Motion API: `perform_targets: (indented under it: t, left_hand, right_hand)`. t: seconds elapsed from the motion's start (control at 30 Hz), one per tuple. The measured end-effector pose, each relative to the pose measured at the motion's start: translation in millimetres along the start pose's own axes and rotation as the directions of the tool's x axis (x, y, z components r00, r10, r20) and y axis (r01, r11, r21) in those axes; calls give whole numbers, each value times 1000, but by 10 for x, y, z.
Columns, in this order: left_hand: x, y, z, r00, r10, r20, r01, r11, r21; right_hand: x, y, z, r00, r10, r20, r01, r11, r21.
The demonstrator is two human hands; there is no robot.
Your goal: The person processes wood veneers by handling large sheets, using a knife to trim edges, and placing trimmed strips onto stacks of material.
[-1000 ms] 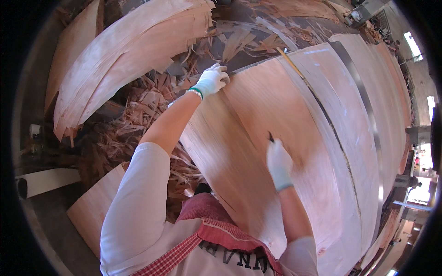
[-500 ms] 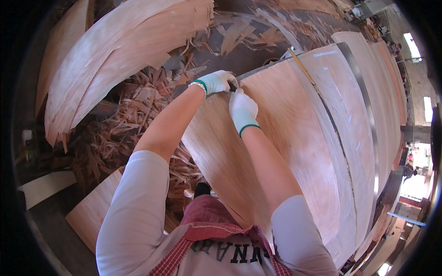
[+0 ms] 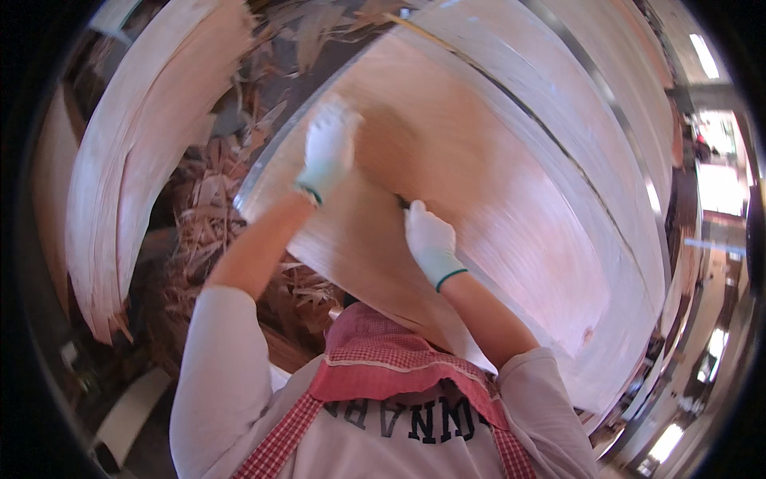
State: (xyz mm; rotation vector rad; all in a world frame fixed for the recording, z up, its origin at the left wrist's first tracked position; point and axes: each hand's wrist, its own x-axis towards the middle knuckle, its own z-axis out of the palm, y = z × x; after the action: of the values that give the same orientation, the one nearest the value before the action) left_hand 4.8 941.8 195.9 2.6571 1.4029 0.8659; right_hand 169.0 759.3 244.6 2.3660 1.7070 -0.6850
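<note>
My right hand (image 3: pixel 431 239), in a white glove with a green cuff, is closed round a small dark tool (image 3: pixel 401 201). Only the tool's dark end shows past the fingers, so its kind is unclear. Beneath both hands lies a wide, pale sheet of wood veneer (image 3: pixel 511 239) with reddish grain. My left hand (image 3: pixel 331 144), gloved the same way, is over the sheet near its far left edge. Motion blurs its fingers, and I cannot make out anything in them.
A thin yellow-and-dark strip (image 3: pixel 511 88) runs across the veneer, and a metal strip (image 3: pixel 590 72) lies farther right. Torn veneer scraps (image 3: pixel 211 199) heap up on the left. Beyond them a stack of curved veneer sheets (image 3: pixel 136 160) stands.
My hands were together at the sheet's far edge and have come apart. The left is now to the left; the right has drawn back toward me with the dark tool. The view has turned.
</note>
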Motion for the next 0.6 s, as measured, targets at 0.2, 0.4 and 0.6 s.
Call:
perform_targets:
  t: [0.2,0.4,0.6]
  left_hand:
    - [-301,746,176,986,91,139,-86,996,-39]
    - [-322,950,242,978,73,197,-101,985,140]
    - [-498,2791,289,911,259,320,-217,963,-161]
  right_hand:
    - [-23,274,5,995,-93,32,92,996,18]
    - [-955,1642,59,997,59,43,-60,998,29]
    - [-961,2003,127,996,-91,-2,91,996,15]
